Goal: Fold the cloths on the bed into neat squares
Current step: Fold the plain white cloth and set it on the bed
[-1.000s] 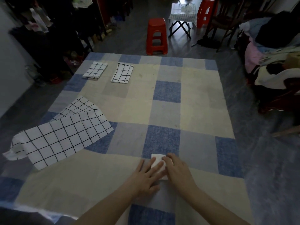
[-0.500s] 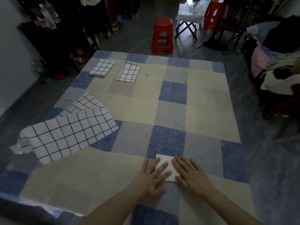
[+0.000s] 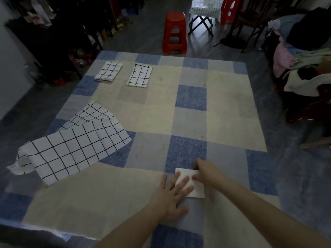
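Two hands on the small white cloth (image 3: 194, 190) at the bed's (image 3: 157, 111) near edge: left hand (image 3: 172, 194) spread flat to pin it, right hand (image 3: 206, 171) pinching its far corner, probably squaring the fold.

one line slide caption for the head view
Left hand flat on a small folded white cloth, right hand at its far edge, on a checked bedsheet.

The left hand (image 3: 172, 196) and right hand (image 3: 207, 173) are covering much of the small white cloth (image 3: 196, 191), hiding its middle and far right corner. The right hand's fingertips are blurring, so its grip is unclear. The bed (image 3: 223, 111) is running off the near edge. The dark shelves (image 3: 53, 33) at far left are too dim to read.
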Available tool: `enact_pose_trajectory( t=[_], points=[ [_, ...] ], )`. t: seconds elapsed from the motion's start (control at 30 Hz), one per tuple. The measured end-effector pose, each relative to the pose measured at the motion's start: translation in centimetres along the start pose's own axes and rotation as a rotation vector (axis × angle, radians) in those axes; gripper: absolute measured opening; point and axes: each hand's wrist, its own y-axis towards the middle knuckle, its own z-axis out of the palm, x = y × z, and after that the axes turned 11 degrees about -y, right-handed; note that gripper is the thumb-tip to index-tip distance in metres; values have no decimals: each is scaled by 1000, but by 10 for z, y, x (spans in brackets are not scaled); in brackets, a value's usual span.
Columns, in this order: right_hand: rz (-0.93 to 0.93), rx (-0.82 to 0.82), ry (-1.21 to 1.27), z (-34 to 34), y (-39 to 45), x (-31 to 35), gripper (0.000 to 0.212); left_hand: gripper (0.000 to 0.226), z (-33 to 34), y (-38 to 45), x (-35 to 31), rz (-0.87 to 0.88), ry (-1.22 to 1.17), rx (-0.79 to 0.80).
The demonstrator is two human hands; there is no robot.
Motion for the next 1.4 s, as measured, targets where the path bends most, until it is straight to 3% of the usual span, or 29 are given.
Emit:
enact_pose_trajectory(
  t=[0.13, 0.3, 0.4, 0.5, 0.67, 0.93, 1.17, 1.3, 1.4],
  points=[
    [47, 62, -15, -5, 1, 5, 33, 72, 14, -1, 8, 14, 128, -73],
    [92, 139, 4, -16, -3, 14, 21, 75, 6, 0, 6, 96, 31, -172],
    [105, 110, 67, -32, -2, 18, 14, 64, -29, 10, 28, 156, -107, -353],
    [161, 15, 134, -48, 5, 23, 26, 52, -74, 35, 75, 93, -111, -462],
    [213, -89, 222, -82, 35, 39, 13, 43, -139, 82, 153, -105, -48, -413],
    [241, -281, 232, -139, 96, 45, 6, 53, -202, 165, 222, -209, -76, -450],
    [374, -453, 331, -172, 127, 18, 5, 48, -223, 244, 215, -103, -121, -457],
    [533, -635, 583, -189, 155, -3, 8, 53, -215, 283, 207, -47, -94, -372],
    [587, -696, 738, -194, 183, -19, 10, 47, -201, 288, 211, -71, -47, -429]
  ],
)
